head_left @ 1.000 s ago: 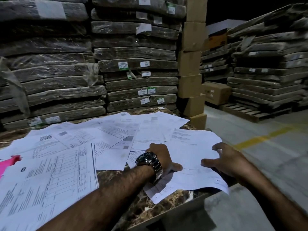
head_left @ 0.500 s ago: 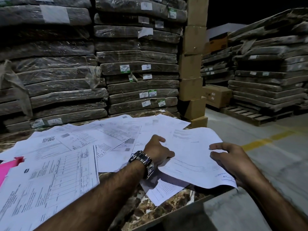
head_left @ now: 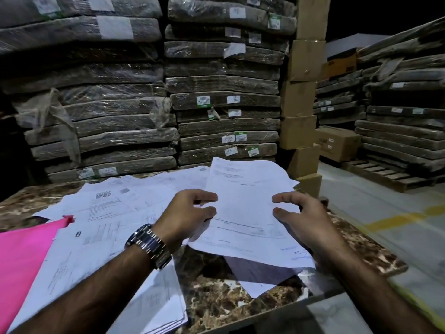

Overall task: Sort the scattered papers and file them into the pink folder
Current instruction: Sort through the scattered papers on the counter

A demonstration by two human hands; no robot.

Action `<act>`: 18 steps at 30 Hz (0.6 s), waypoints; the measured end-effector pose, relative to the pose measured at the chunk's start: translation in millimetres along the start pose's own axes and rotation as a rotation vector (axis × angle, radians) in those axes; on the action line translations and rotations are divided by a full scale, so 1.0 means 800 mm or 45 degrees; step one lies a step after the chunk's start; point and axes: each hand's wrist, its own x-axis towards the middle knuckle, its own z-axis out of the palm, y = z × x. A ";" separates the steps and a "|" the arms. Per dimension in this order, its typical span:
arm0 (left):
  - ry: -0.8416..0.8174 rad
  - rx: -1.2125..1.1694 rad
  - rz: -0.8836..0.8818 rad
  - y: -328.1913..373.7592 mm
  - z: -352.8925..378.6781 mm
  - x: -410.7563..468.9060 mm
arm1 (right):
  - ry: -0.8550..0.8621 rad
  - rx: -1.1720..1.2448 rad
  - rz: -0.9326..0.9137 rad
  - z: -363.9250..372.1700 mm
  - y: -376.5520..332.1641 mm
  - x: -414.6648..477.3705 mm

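Observation:
A white printed sheet (head_left: 245, 203) is tilted up off the brown marble tabletop (head_left: 216, 295). My left hand (head_left: 187, 215), with a metal watch at its wrist, pinches the sheet's left edge. On the sheet's right edge, my right hand (head_left: 301, 218) grips with thumb and fingers. Several more printed papers (head_left: 115, 208) lie scattered and overlapping across the table to the left and under the held sheet. Part of the pink folder (head_left: 21, 256) shows at the left edge, partly covered by papers.
Stacks of plastic-wrapped flat packages (head_left: 134, 112) rise just behind the table. A column of cardboard boxes (head_left: 303, 92) stands at the back right. Right of the table lies concrete floor with a yellow line (head_left: 399, 218) and a wooden pallet (head_left: 385, 174) bearing more stacks.
Both hands have lifted the right-hand sheet, which lay flat a second ago, so that its far edge now stands up. The view has shifted, and more of the pink folder shows.

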 end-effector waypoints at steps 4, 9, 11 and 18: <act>0.141 0.121 -0.052 -0.026 -0.058 -0.028 | -0.185 -0.050 -0.100 0.064 -0.011 0.004; 0.323 0.275 -0.124 -0.066 -0.133 -0.070 | -0.415 -0.216 -0.221 0.146 -0.028 -0.006; 0.376 0.329 -0.178 -0.078 -0.156 -0.092 | -0.534 -0.255 -0.234 0.175 -0.032 -0.014; 0.319 0.554 -0.405 -0.115 -0.199 -0.142 | -0.861 -0.407 -0.090 0.220 -0.030 -0.040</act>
